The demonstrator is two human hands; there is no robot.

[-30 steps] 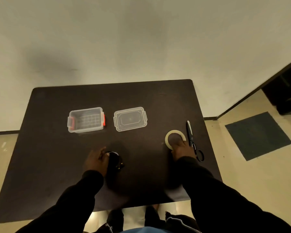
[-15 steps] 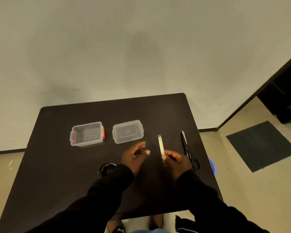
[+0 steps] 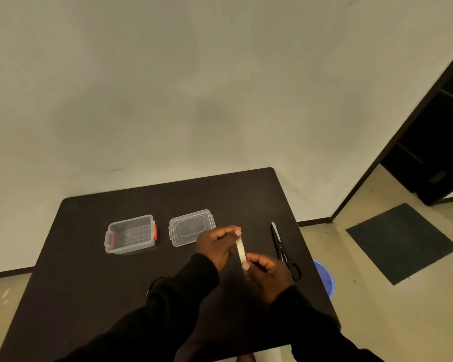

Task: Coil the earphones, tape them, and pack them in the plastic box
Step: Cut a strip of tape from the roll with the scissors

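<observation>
The roll of tape point(image 3: 241, 250) stands edge-on above the table point(image 3: 89, 270), at about 1 o'clock from the table's middle. The right hand point(image 3: 268, 273) pinches its near rim, and the left hand point(image 3: 215, 246) closes its fingertips point(image 3: 237, 233) on the far rim, seemingly hunting the loose end.

To do this step well, I judge the left thumbnail should find the tape's free edge and peel a short tab while the right hand keeps the roll from turning; a long strip would likely curl and stick to itself.

The earphones point(image 3: 153, 284) lie on the table at about 7 o'clock from the roll, mostly hidden under the left sleeve point(image 3: 168, 309); only a thin dark loop shows, so I cannot tell how well they are coiled.

The scissors point(image 3: 283, 250) lie just beside the right hand at 3 o'clock, blades pointing away, handy for the cut. The plastic box point(image 3: 131, 235) sits open at 9 o'clock, well apart, its lid point(image 3: 191, 227) between box and hands. Nothing blocks the way to the box, though the left sleeve could drag the earphones loose.
</observation>
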